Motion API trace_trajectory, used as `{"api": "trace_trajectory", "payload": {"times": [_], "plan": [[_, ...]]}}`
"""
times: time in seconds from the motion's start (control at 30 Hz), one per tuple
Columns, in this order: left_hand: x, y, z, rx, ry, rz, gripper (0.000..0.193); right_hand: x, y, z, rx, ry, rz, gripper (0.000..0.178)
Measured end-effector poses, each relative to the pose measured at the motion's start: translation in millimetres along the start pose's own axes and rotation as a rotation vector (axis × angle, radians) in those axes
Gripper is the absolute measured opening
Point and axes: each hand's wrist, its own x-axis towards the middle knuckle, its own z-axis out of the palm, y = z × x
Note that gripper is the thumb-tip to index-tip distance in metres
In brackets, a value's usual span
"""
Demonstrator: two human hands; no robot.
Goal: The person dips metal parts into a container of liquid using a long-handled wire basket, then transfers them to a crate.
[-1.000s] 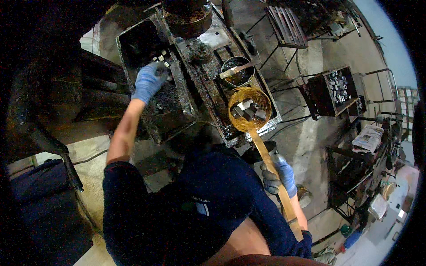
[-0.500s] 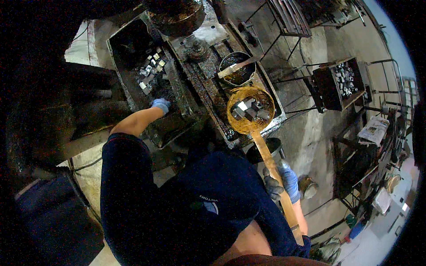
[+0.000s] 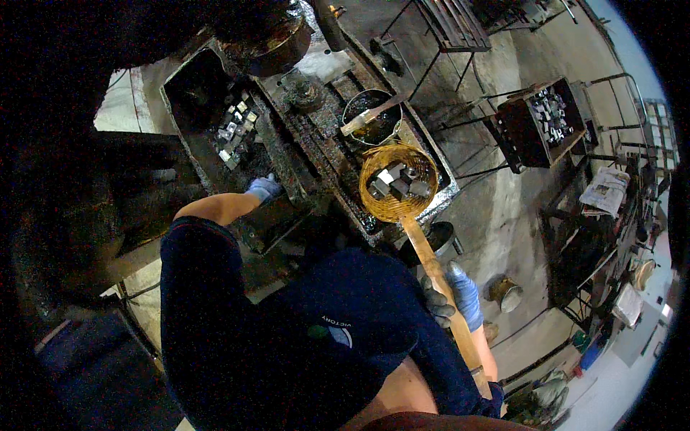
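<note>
My right hand [image 3: 463, 293], in a blue glove with grey fingers, is closed around the long wooden handle [image 3: 433, 267] of a round wicker basket [image 3: 369, 205]. Several grey and shiny metal blocks [image 3: 399, 181] lie inside the basket, which is over the near end of a dark metal trough. Off to the left, my left hand [image 3: 264, 188], also in a blue glove, reaches to the near part of a long dark tray [image 3: 192, 159]. Its fingers are too small and dim to read. Farther up that tray lies a cluster of metal blocks [image 3: 236, 129].
A round pan [image 3: 392, 136] with a flat wooden stick [image 3: 370, 117] across it stands just beyond the basket. To the right is a raised box [image 3: 519, 144] of metal pieces. A slatted metal stand [image 3: 456, 25] and a small can [image 3: 507, 294] are on the floor.
The whole view has shifted a little. My left hand has moved slightly to the right along the tray. My right hand keeps its hold on the basket's handle.
</note>
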Motion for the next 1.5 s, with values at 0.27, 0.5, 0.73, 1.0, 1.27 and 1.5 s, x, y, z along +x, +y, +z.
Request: {"api": "trace_trajectory", "payload": {"times": [0.27,0.5,0.73,1.0,1.27,1.5], "plan": [[-8,20,-11,0.424,0.051,0.405,0.029,6,6,-9,0.000,-0.076,-0.017,0.051],[-13,12,-7,0.476,0.038,0.496,0.024,4,6,-1,-0.104,-0.041,-0.063,0.048],[-29,15,-12,0.465,-0.041,0.482,0.023,2,12,10,-0.283,0.272,-0.205,0.051],[-39,14,-17,0.493,-0.097,0.484,0.023,5,15,9,-0.179,0.154,-0.177,0.050],[-58,32,-30,0.528,-0.144,0.505,0.024,6,17,11,-0.012,0.015,-0.106,0.048],[-69,14,-33,0.549,-0.163,0.474,0.025,6,14,3,-0.045,-0.039,-0.034,0.051]]}}
